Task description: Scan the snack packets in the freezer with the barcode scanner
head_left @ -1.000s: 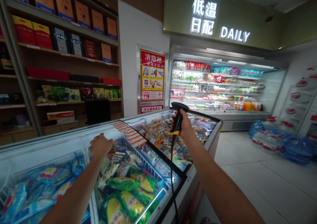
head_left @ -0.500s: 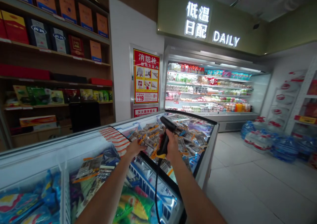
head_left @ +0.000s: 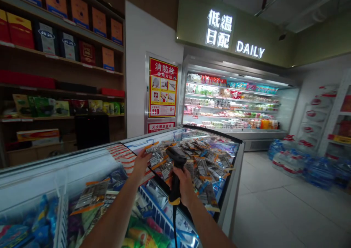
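Note:
My right hand [head_left: 183, 185] is closed round the grip of a black barcode scanner [head_left: 176, 167] with an orange band and a cable hanging down, held over the chest freezer [head_left: 233, 175]. My left hand [head_left: 142, 162] rests with its fingers on the edge of the freezer's sliding glass lid [head_left: 128, 153], beside a pile of orange-and-grey packets [head_left: 203, 160] under the glass. Green and yellow bags [head_left: 145, 237] lie in the compartment below my arms.
Wooden shelves with boxes [head_left: 63, 39] stand behind the freezer on the left. A lit open cooler [head_left: 230, 105] under a "DAILY" sign fills the back wall. Packs of water bottles [head_left: 307, 164] sit on the tiled floor at right.
My left hand has gone from the left lid section across to the lid edge near the packets. The right hand with the scanner has dropped lower and come nearer. The view has shifted right.

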A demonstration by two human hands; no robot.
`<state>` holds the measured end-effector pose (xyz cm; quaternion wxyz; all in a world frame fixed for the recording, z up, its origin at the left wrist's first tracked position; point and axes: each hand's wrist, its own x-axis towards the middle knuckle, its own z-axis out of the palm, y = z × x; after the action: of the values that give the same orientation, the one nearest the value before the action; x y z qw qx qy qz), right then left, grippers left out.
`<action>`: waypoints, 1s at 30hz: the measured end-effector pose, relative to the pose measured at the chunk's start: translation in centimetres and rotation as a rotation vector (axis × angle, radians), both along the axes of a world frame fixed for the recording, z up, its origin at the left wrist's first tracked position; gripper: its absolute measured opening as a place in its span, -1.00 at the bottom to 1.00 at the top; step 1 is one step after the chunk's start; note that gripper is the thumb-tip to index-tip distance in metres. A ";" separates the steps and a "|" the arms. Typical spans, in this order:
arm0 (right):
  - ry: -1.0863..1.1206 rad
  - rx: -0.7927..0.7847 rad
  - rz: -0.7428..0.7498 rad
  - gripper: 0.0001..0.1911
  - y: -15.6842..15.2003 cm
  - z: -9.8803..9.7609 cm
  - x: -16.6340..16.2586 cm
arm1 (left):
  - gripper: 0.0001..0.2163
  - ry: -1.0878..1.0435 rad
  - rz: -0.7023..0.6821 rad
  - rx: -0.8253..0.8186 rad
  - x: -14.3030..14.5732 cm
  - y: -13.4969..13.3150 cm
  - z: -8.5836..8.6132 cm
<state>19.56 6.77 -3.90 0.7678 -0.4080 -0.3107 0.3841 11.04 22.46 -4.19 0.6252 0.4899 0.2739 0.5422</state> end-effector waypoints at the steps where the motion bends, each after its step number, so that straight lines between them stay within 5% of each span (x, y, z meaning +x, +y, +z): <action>1: -0.030 0.005 0.000 -0.77 0.1 -0.1 -0.3 | -0.62 0.035 0.021 0.020 0.0 -0.2 0.0; 9: -0.048 -0.039 0.095 -0.71 -0.3 0.4 -2.4 | -0.50 0.273 0.306 0.304 0.2 0.5 -0.4; 22: 0.072 -0.224 0.201 -0.65 -2.3 2.1 -3.0 | -0.39 0.087 0.222 0.269 -0.5 0.0 -1.7; 30: 0.153 -0.141 0.214 -0.68 -2.3 2.3 -2.3 | -0.42 0.088 0.259 0.243 -1.0 -0.1 -1.2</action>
<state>17.28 4.43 -1.58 0.7133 -0.3949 -0.2654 0.5146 10.08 22.40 -5.36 0.4738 0.5455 0.2945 0.6255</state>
